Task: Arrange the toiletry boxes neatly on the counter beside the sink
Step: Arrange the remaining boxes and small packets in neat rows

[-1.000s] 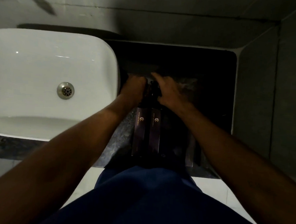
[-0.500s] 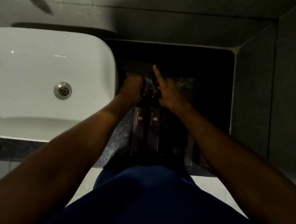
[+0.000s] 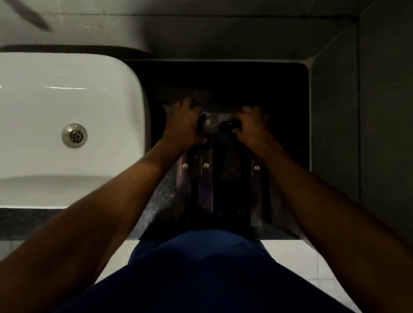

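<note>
Several long dark toiletry boxes with gold logos lie side by side on the dark counter (image 3: 290, 127) right of the sink: one at the left (image 3: 183, 191), one beside it (image 3: 205, 187), another at the right (image 3: 257, 195). A darker box (image 3: 231, 167) lies tilted between them. My left hand (image 3: 183, 124) grips a small dark box (image 3: 209, 126) with a logo on its end. My right hand (image 3: 252, 127) is closed on the far end of the tilted dark box. The dim light hides detail.
A white basin (image 3: 58, 129) with a metal drain (image 3: 74, 135) fills the left. Tiled walls close the back and the right side. The counter's front edge runs by my blue clothing (image 3: 206, 276), above a white floor.
My hands have moved apart. The right hand shifted right and closed on a dark box. The left hand now holds a small box with its logo end up. A right-hand box is uncovered.
</note>
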